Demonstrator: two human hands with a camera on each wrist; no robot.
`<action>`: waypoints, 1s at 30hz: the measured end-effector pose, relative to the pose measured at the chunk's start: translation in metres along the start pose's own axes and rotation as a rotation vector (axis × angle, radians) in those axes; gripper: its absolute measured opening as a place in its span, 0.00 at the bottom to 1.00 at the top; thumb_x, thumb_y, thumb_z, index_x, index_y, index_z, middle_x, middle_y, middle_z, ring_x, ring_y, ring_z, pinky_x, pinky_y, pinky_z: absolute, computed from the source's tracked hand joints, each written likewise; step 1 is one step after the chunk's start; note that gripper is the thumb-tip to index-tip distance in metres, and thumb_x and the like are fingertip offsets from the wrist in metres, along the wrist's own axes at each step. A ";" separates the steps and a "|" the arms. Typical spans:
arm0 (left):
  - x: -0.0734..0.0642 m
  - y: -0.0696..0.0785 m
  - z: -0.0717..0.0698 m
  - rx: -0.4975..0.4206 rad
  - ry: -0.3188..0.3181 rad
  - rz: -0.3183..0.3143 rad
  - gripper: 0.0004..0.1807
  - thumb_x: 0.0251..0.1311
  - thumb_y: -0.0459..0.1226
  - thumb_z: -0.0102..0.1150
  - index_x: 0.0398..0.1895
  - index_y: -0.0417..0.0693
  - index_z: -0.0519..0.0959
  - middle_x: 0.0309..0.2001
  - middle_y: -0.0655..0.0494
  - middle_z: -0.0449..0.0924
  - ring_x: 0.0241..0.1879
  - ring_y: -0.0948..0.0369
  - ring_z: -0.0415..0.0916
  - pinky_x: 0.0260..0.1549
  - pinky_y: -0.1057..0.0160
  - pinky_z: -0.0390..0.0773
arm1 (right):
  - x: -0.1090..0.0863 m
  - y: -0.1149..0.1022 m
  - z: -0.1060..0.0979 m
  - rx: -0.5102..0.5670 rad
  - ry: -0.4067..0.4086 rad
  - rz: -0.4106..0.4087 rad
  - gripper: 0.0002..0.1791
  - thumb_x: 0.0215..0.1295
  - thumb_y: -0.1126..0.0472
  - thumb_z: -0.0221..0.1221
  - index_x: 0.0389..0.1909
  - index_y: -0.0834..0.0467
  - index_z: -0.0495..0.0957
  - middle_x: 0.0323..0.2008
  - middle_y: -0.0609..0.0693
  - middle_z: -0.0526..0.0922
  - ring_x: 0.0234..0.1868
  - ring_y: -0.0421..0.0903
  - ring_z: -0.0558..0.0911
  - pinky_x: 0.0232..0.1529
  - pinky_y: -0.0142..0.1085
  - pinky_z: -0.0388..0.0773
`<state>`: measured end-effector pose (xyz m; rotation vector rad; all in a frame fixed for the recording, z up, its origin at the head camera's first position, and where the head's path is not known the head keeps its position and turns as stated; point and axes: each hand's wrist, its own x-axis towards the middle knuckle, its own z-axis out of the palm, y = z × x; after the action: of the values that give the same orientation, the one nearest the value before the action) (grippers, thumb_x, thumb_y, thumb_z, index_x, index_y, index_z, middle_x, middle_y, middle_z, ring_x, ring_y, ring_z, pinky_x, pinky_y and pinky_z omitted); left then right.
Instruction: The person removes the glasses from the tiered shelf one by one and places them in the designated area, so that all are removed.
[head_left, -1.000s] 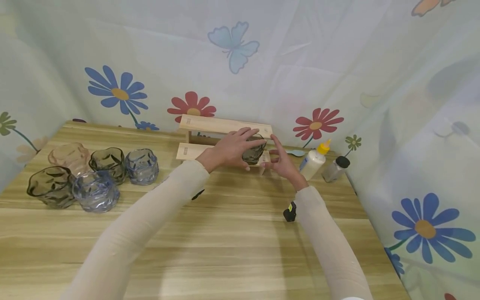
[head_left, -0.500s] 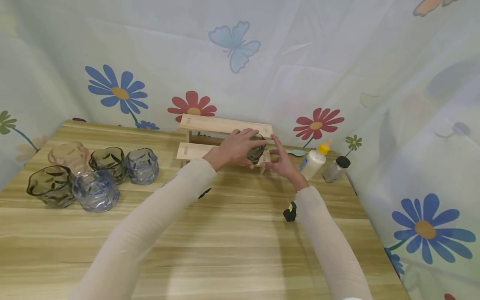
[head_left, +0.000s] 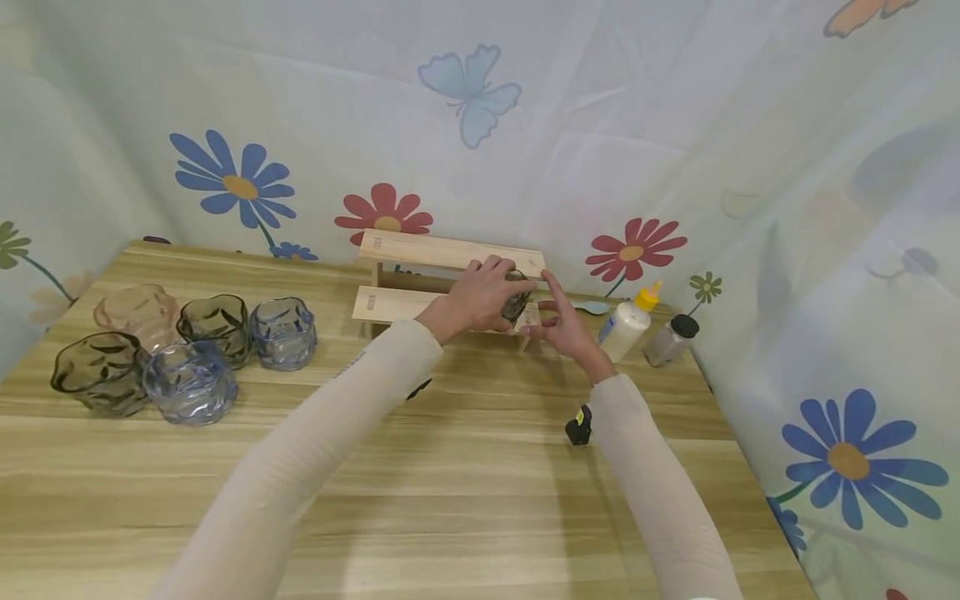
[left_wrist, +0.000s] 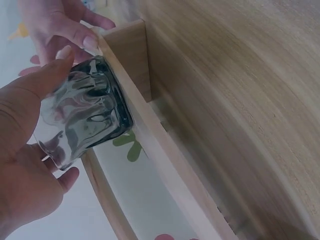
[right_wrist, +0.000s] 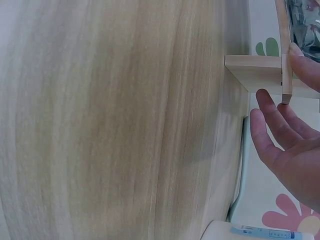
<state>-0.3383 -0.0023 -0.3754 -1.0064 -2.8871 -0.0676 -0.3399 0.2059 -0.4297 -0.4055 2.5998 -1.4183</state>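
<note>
A two-tier wooden shelf (head_left: pixel 446 251) stands near the back of the table. On the right end of its lower board (head_left: pixel 386 305) is a dark-tinted glass cup (left_wrist: pixel 82 112), its base against the wood. My left hand (head_left: pixel 476 298) holds the cup around its side, thumb on one face and fingers on the other. At the shelf's right end my right hand (head_left: pixel 567 332) grips the lower board, its thumb on top and fingers around the end. One finger reaches up to the upper board's corner. The left hand partly hides the cup in the head view.
At the left stand several wavy glass cups: pink (head_left: pixel 135 312), dark (head_left: pixel 217 329) and blue (head_left: pixel 285 332) ones among them. Right of the shelf are a white glue bottle (head_left: pixel 626 327), a black-capped jar (head_left: pixel 672 340) and a pale blue spoon (head_left: pixel 592 307). A small black object (head_left: pixel 579 425) lies nearer.
My left hand and forearm have shifted slightly to the right, with the cup turning or sliding a little toward the shelf's right end. The right hand stays at the shelf.
</note>
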 end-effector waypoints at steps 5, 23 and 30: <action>0.000 0.001 0.001 -0.010 0.011 -0.012 0.45 0.56 0.59 0.68 0.77 0.69 0.60 0.72 0.45 0.59 0.72 0.47 0.56 0.64 0.45 0.65 | 0.000 -0.003 0.000 0.004 0.000 0.013 0.58 0.65 0.68 0.64 0.80 0.36 0.35 0.74 0.68 0.55 0.66 0.69 0.70 0.61 0.60 0.72; -0.007 0.003 0.000 -0.107 -0.017 -0.012 0.35 0.62 0.60 0.59 0.72 0.65 0.68 0.60 0.44 0.67 0.52 0.50 0.67 0.42 0.51 0.81 | 0.001 0.002 0.000 -0.014 0.006 -0.027 0.58 0.65 0.71 0.63 0.81 0.38 0.35 0.79 0.59 0.47 0.64 0.70 0.73 0.58 0.59 0.76; -0.012 0.001 0.000 -0.097 -0.020 -0.011 0.32 0.66 0.59 0.55 0.72 0.64 0.69 0.59 0.44 0.69 0.51 0.49 0.69 0.44 0.50 0.80 | 0.002 0.003 0.000 -0.019 0.009 -0.022 0.58 0.65 0.70 0.64 0.81 0.38 0.35 0.80 0.57 0.46 0.65 0.70 0.72 0.59 0.59 0.76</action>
<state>-0.3285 -0.0088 -0.3762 -1.0115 -2.9332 -0.2016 -0.3423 0.2068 -0.4327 -0.4322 2.6258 -1.4058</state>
